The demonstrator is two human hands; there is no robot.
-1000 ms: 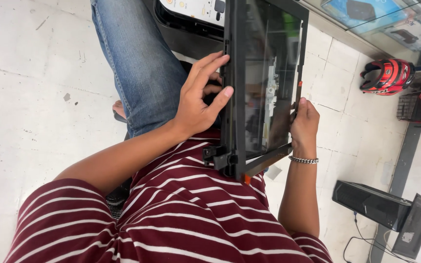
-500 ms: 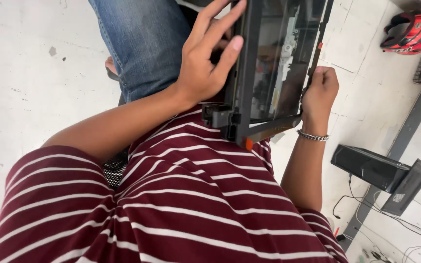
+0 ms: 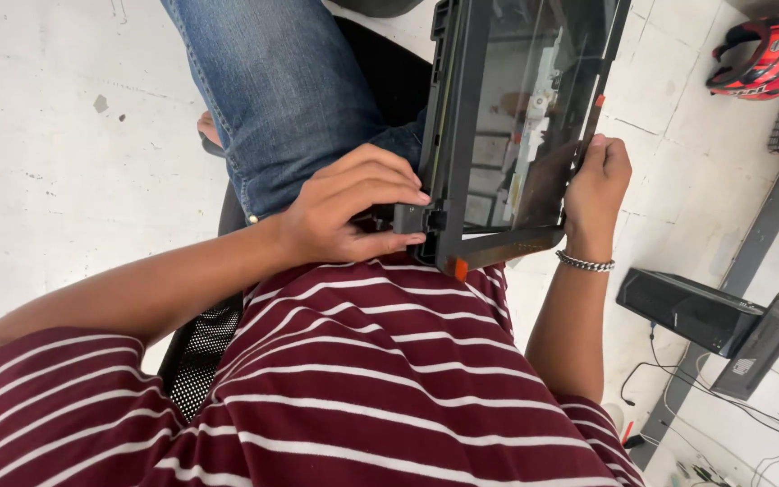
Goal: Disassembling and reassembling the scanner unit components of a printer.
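Nearest to the camera, a maroon shirt with thin white stripes fills the lower part of the view, and both bare forearms reach away from it. Just beyond the shirt, the left hand is closed around a small black plastic block that juts from the near left corner of a black rectangular frame with a dark glass panel; the thumb lies under the block and the fingertips curl over its top. An orange tab sits at the near edge of the frame, touching the shirt. The right hand, with a silver chain bracelet at the wrist, grips the frame's right edge near its lower corner, fingers wrapped round the rail. The frame stands tilted on the lap, over a leg in blue jeans. Black mesh of a chair seat shows under the left arm. Farther off, on the pale tiled floor, a black box-shaped device lies by some cables, and a red helmet rests near the far right corner.
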